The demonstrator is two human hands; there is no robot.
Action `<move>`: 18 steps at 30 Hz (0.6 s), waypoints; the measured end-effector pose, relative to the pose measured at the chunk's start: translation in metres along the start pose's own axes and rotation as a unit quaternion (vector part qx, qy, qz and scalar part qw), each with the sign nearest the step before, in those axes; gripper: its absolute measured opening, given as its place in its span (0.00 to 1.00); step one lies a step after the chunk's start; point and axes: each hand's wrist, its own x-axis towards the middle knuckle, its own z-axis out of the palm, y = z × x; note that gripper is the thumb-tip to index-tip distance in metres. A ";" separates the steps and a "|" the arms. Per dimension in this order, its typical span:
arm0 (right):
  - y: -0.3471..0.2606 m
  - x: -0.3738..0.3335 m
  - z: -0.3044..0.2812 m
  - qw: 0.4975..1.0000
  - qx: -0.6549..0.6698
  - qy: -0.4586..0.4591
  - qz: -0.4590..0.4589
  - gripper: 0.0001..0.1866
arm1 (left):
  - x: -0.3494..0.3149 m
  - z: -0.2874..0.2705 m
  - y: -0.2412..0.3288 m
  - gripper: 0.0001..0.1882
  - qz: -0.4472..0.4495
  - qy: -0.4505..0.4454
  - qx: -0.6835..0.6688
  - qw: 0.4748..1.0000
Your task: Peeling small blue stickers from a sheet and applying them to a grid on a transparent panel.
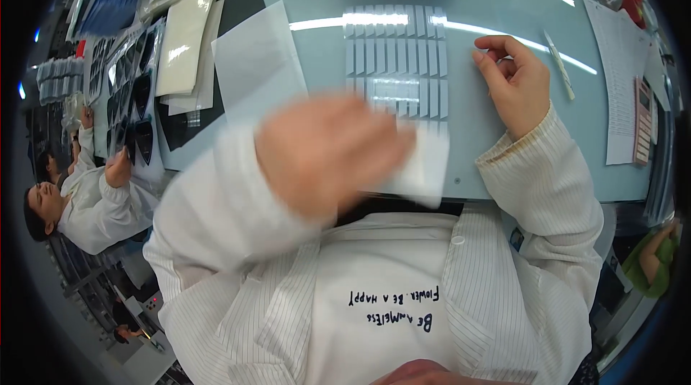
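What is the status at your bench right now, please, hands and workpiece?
Left hand blurred, holding a white sheet at the table's near edge. Right hand curled, resting beside the grid of small clear pieces. Nothing between them.

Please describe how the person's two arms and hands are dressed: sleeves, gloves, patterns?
Both arms wear long white sleeves with thin dark pinstripes, ending in ribbed knit cuffs. The left hand is bare and blurred; no glove shows. The right hand is also bare, without glove or ring in view. The right cuff looks slightly yellowed.
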 end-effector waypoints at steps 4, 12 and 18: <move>-0.002 0.001 0.002 1.000 0.016 -0.001 -0.003 0.11 | 0.018 0.023 -0.091 0.14 -0.029 -0.002 0.155 0.988; 0.003 -0.002 0.001 1.000 0.014 0.008 0.008 0.11 | -0.010 0.028 -0.041 0.11 -0.015 -0.105 0.082 0.991; 0.004 -0.001 0.005 1.000 0.004 0.003 -0.008 0.11 | -0.057 0.015 0.041 0.17 0.038 -0.084 -0.015 0.996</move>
